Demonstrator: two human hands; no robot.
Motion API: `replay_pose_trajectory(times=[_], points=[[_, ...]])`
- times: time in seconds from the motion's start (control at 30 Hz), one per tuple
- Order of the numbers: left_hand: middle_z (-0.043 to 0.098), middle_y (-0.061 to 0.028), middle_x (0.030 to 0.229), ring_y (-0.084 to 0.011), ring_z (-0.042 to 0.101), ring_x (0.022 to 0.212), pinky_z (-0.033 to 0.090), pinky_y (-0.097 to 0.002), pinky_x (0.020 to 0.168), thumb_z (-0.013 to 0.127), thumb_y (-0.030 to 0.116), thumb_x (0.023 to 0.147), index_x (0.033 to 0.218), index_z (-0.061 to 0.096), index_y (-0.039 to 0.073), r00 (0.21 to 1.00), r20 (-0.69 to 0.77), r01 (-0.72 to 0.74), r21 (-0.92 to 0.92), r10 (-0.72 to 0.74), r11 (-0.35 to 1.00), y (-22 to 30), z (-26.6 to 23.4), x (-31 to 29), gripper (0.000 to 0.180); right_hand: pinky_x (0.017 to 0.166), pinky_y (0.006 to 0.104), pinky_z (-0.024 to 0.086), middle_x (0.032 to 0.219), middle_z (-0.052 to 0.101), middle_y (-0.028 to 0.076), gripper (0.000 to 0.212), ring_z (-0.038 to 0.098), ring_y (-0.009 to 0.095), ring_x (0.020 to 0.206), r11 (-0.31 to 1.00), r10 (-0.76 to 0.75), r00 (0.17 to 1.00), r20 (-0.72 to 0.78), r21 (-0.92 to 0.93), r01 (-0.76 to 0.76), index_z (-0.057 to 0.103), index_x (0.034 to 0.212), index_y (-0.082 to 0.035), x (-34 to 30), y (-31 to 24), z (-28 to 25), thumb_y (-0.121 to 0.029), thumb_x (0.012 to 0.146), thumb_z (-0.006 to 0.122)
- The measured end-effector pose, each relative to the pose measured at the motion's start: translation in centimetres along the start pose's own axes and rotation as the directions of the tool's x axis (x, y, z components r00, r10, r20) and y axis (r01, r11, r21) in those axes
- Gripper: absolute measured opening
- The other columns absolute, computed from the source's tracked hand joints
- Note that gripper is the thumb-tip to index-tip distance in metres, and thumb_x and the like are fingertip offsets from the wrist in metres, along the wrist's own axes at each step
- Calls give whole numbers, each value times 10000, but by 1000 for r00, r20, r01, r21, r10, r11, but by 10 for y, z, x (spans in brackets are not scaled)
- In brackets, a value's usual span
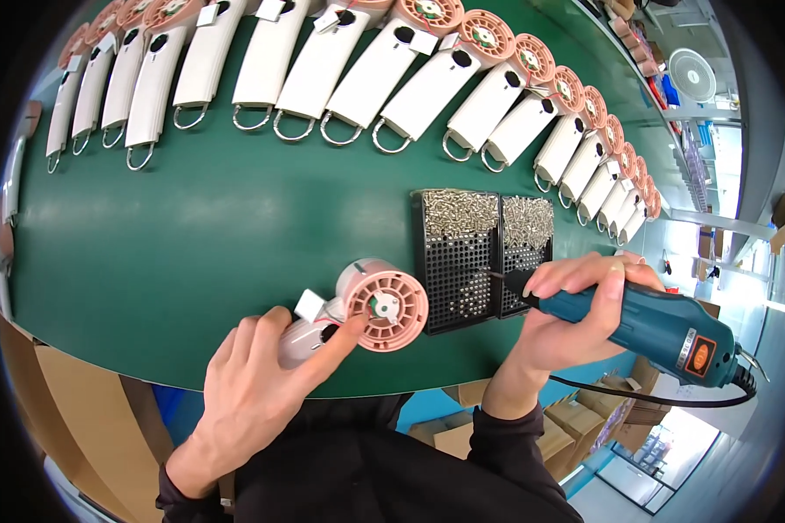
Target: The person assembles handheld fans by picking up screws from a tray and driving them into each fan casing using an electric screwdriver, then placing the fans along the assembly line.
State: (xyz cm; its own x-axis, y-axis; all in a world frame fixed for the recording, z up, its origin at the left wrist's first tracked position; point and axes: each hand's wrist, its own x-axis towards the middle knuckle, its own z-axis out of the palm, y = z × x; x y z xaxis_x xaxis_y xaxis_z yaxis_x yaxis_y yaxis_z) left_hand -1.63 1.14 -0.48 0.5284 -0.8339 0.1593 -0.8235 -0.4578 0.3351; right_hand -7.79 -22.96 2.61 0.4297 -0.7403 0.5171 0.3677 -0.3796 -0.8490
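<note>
My left hand (262, 370) is wrapped around the white handle of a pink-and-white handheld fan (404, 310). Its index finger reaches onto the slotted round pink head, near a small green part and a white hub. A white square piece (309, 306) sticks out beside the handle. My right hand (567, 318) grips a teal electric screwdriver (645, 324), its black nose pointing left. The screwdriver's bit reaches over a black screw tray (445, 261) with rows of holes. Loose silver screws (460, 212) are heaped along the tray's far side, and others sit in the holes.
Several similar handheld fans (427, 91) with metal loops lie in a curved row along the far side of the green table (192, 235). A black cord (654, 399) trails from the screwdriver. Cardboard (87, 410) stands at the lower left, with cartons (576, 427) below right.
</note>
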Motion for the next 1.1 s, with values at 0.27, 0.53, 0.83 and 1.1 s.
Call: replay_pose_trajectory(times=[0.27, 0.53, 0.83, 1.1], points=[[508, -114, 895, -181, 475, 669, 434, -254, 560, 626, 80, 661, 1305, 537, 282, 994, -23, -110, -33, 110, 993, 1, 1, 0, 680, 321, 320, 423, 619, 437, 93, 186, 426, 187, 373, 993, -45, 999, -15, 106, 46, 394, 1100, -51, 2, -20, 2, -115, 925, 390], [504, -108, 889, -175, 440, 649, 399, -252, 539, 613, 88, 673, 1316, 529, 249, 991, -19, -133, -76, 132, 988, -3, 1, 2, 668, 388, 335, 477, 699, 476, 126, 268, 468, 234, 444, 886, -196, 966, 168, 452, 101, 341, 1125, -34, -19, -54, 25, -190, 940, 455], [490, -106, 947, -193, 485, 705, 458, -284, 596, 626, 77, 666, 1275, 564, 263, 997, 32, -66, -121, 70, 990, -1, -5, 1, 640, 355, 321, 421, 681, 437, 111, 234, 427, 198, 415, 916, -235, 924, 303, 387, 105, 356, 1082, -15, -32, -50, 60, -195, 939, 400], [499, -110, 927, -193, 487, 722, 451, -276, 594, 614, 109, 680, 1283, 560, 246, 996, 19, -78, -158, 82, 984, -5, 0, -3, 621, 434, 382, 529, 757, 531, 178, 284, 555, 265, 511, 961, -75, 893, 444, 272, -55, 307, 1045, -43, -42, -42, 63, -74, 891, 543]])
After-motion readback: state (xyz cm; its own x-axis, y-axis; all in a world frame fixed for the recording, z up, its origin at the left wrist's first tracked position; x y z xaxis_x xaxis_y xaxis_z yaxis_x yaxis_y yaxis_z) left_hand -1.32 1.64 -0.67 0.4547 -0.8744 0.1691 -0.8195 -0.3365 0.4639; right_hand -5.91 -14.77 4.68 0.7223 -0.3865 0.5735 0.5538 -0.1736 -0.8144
